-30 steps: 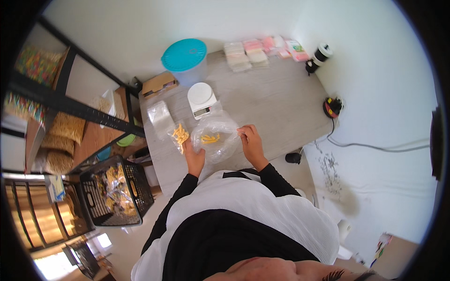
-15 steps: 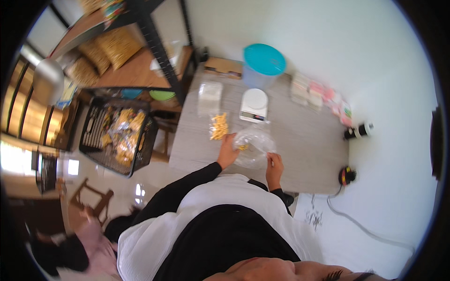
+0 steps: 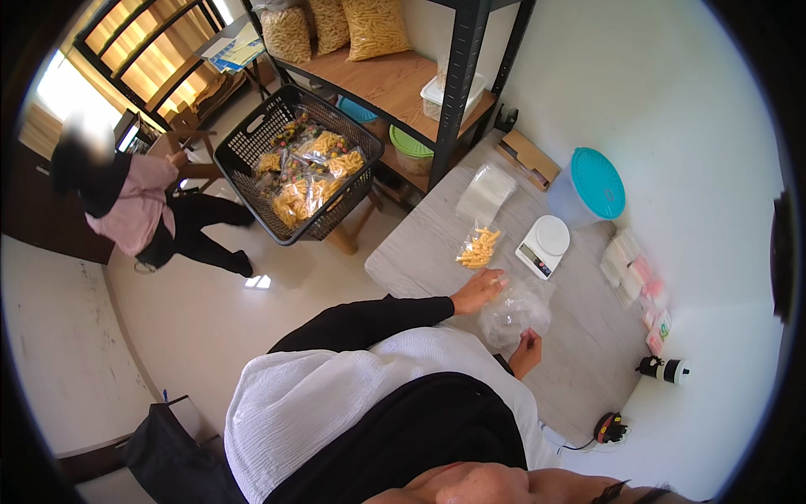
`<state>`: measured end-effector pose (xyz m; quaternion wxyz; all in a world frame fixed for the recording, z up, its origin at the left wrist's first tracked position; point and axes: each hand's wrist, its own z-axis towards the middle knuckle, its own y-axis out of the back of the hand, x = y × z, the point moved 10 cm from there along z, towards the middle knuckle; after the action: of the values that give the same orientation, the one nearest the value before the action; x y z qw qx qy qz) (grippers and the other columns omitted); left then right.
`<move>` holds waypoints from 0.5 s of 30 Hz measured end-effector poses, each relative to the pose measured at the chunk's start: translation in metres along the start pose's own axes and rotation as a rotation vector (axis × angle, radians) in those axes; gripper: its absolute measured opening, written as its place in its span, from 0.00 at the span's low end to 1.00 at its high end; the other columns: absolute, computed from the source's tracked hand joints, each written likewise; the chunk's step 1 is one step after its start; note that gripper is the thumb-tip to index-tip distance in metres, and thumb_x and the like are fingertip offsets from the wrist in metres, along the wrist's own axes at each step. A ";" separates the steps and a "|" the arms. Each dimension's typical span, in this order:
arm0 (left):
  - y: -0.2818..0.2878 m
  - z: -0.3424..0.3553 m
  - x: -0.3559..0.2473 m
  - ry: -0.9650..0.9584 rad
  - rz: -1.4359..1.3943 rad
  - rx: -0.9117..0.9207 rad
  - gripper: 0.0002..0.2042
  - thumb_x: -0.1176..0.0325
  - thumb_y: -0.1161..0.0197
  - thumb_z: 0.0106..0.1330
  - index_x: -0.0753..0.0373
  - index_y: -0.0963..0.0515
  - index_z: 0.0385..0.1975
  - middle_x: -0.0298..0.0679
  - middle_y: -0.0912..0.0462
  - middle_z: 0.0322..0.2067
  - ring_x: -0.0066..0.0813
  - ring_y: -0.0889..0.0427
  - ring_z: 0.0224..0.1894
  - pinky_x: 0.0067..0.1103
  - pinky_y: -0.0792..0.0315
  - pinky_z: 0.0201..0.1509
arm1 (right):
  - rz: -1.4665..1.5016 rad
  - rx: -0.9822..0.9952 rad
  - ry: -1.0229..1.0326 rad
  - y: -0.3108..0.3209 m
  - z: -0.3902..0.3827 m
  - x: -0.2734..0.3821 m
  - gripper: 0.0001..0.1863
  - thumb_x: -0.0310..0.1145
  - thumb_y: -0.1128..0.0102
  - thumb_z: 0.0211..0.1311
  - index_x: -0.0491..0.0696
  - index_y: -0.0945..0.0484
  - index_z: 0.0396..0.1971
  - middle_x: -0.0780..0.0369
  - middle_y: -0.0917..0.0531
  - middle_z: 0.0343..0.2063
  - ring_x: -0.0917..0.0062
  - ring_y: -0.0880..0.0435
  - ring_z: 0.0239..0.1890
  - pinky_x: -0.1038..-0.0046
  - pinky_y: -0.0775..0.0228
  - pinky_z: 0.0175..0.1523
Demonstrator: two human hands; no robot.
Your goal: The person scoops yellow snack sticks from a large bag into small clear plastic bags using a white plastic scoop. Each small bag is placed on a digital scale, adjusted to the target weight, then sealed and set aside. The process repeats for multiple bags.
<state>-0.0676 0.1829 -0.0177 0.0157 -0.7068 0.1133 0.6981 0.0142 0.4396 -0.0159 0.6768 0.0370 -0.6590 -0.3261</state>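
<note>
A large, crumpled clear plastic bag (image 3: pixel 514 315) lies over the near part of the table, between my hands. Its far left side is gripped by my left hand (image 3: pixel 477 291), fingers closed on the film. My right hand (image 3: pixel 526 353) pinches the bag's near right edge between thumb and fingers. Just beyond my left hand is a small clear packet of yellow stick snacks (image 3: pixel 479 249). A white kitchen scale (image 3: pixel 544 245) stands right of that packet with nothing on its round plate. Farther back lies a stack of flat clear bags (image 3: pixel 486 193).
A tub with a turquoise lid (image 3: pixel 598 183) and a cardboard box (image 3: pixel 527 160) stand at the back. Packs (image 3: pixel 638 281) and a black-and-white bottle (image 3: pixel 663 369) line the wall. Left are a black crate (image 3: pixel 243 155) of snack packets, a shelf (image 3: pixel 403 80) and a person in pink (image 3: pixel 134 206).
The view has swung left, bringing more of the crate and floor in. The person in pink now shows standing beyond the crate. Both my hands still hold the plastic bag.
</note>
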 end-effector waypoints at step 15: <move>-0.005 0.006 0.087 0.210 0.157 -0.064 0.25 0.62 0.35 0.64 0.68 0.31 0.57 0.52 0.33 0.56 0.47 0.32 0.61 0.33 0.34 0.65 | 0.075 0.044 -0.107 -0.007 -0.006 -0.036 0.09 0.27 0.35 0.61 0.41 0.18 0.40 0.60 0.15 0.32 0.77 0.17 0.34 0.74 0.25 0.44</move>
<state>-0.0730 0.1766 -0.1051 -0.0733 -0.7650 0.1471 0.6228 0.0196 0.4498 -0.0517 0.6512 0.0098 -0.7022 -0.2875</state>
